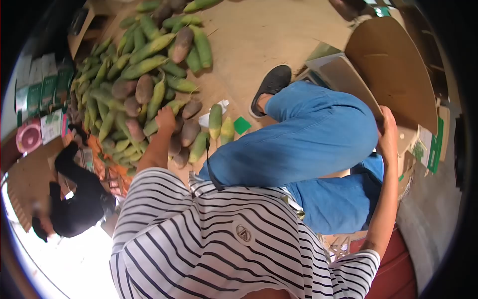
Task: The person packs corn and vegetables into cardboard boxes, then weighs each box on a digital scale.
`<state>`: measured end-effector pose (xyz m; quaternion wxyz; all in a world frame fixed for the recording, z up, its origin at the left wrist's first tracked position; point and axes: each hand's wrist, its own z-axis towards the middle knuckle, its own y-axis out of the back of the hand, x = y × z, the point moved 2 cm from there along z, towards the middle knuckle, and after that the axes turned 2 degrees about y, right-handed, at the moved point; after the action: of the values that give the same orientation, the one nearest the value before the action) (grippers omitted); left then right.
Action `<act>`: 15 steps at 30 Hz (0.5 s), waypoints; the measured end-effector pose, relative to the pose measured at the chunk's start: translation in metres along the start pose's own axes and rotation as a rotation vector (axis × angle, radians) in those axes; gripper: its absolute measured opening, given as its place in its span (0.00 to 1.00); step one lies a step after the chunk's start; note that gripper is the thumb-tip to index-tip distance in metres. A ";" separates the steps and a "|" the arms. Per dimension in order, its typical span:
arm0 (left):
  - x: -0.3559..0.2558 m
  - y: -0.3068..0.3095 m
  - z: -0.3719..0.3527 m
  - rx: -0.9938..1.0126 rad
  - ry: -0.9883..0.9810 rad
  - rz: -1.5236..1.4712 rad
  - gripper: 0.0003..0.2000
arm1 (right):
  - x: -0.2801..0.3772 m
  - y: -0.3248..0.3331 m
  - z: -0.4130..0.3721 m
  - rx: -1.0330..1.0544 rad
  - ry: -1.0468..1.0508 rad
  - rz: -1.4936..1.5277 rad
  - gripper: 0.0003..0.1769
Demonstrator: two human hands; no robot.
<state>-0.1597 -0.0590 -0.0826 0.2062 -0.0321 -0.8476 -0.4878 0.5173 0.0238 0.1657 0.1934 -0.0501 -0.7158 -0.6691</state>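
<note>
My left hand (pixel 166 119) reaches into a large pile of green radishes (pixel 148 50). Its fingers are curled down at a green radish (pixel 176 105), partly hidden by the hand. Reddish-brown roots (pixel 190 132) lie mixed in around it. On the other side, my right hand (pixel 387 130) grips the near edge of an open cardboard box (pixel 391 65), its fingertips out of sight. The box stands tilted beside my bent knee, one big flap raised. Close to my leg, two green radishes (pixel 215 121) lie apart from the pile.
A green card (pixel 242 125) and white paper scraps (pixel 205 119) lie on the brown floor (pixel 244 40). My shoe (pixel 274 84) rests ahead. At the left, a person in black (pixel 77 199) bends near a pink round object (pixel 29 137) and stacked boxes (pixel 42 82).
</note>
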 end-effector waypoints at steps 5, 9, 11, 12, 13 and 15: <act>-0.023 0.052 -0.022 -0.203 -0.316 -0.291 0.23 | 0.000 0.007 -0.001 -0.013 -0.001 -0.022 0.18; -0.061 0.116 -0.012 -0.116 -0.387 -1.174 0.26 | -0.005 0.005 -0.004 -0.001 -0.024 -0.048 0.17; -0.111 0.224 -0.041 -0.179 -0.502 -1.415 0.24 | -0.006 0.004 -0.004 -0.006 -0.013 -0.035 0.17; -0.136 0.268 -0.054 -0.335 -0.609 -1.510 0.25 | -0.007 0.004 -0.005 0.001 -0.033 -0.038 0.16; -0.159 0.311 -0.069 -0.496 -0.705 -1.598 0.26 | -0.006 0.004 -0.005 0.013 -0.045 -0.036 0.16; -0.197 0.397 -0.102 -0.677 -0.964 -1.629 0.28 | -0.006 0.003 -0.006 0.019 -0.049 -0.030 0.16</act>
<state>0.1539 0.0916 0.2096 -0.5754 0.3066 -0.4210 -0.6306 0.5248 0.0194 0.1668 0.1661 -0.0538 -0.7275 -0.6636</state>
